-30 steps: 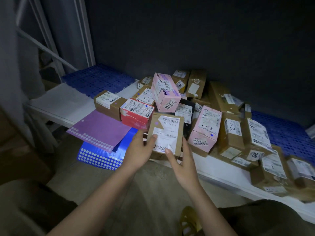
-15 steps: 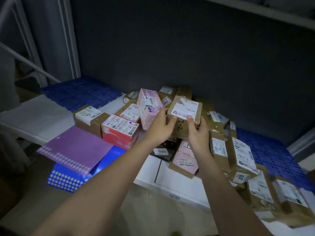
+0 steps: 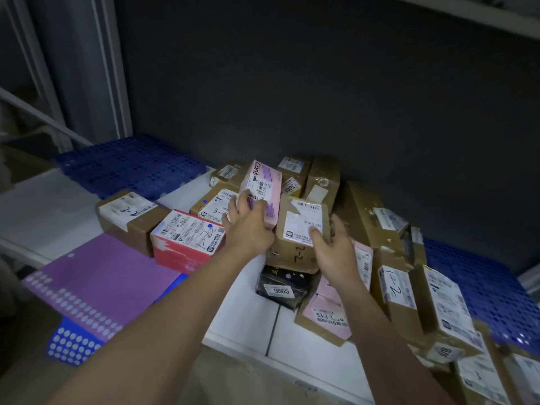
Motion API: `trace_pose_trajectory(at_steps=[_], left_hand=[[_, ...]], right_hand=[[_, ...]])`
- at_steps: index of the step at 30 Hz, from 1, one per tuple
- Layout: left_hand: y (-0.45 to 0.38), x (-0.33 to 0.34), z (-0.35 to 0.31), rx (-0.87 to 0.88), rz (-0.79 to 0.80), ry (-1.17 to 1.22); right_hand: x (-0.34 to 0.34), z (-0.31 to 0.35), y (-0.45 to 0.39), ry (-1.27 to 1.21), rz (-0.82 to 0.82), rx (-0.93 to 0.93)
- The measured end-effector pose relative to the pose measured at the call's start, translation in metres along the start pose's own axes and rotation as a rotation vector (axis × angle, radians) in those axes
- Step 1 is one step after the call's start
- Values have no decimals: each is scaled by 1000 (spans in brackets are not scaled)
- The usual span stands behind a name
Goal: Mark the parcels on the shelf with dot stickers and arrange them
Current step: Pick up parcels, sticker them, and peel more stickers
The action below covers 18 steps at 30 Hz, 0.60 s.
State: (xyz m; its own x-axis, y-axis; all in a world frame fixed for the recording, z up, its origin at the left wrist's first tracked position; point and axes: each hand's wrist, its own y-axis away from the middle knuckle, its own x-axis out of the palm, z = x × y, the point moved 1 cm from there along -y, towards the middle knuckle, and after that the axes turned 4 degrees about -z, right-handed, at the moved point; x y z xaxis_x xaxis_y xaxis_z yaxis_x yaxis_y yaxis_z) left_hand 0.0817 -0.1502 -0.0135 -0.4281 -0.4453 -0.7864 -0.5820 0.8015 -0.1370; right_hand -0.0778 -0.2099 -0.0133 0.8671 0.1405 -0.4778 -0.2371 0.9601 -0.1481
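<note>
The brown parcel point(image 3: 302, 226) marked 2-2 sits atop the heap on the shelf point(image 3: 52, 211), my right hand point(image 3: 331, 249) cupped around its front corner; my left hand point(image 3: 248, 223) wraps the leaning pink box point(image 3: 261, 191). Perched on a black packet point(image 3: 282, 285) (glossy, likely slick), the parcel could slide and topple neighbours if I release carelessly.

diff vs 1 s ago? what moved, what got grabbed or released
The brown cardboard parcel marked 2-2 went from the shelf's front edge up onto the pile, atop the black parcel. The right hand still grips it; the left hand let go and now holds the pink box. The purple sticker sheet and red box stayed put.
</note>
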Motion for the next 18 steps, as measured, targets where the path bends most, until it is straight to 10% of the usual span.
trace_pose_trajectory(at_steps=[8, 13, 18], left_hand=[[-12, 0, -36, 199, -147, 41], [-20, 15, -77, 328, -10, -11], [-19, 36, -104, 377, 82, -83]], right_hand=[[-37, -9, -54, 332, -236, -55], [-76, -27, -87, 766, -147, 187], [-90, -63, -111, 625, 18, 465]])
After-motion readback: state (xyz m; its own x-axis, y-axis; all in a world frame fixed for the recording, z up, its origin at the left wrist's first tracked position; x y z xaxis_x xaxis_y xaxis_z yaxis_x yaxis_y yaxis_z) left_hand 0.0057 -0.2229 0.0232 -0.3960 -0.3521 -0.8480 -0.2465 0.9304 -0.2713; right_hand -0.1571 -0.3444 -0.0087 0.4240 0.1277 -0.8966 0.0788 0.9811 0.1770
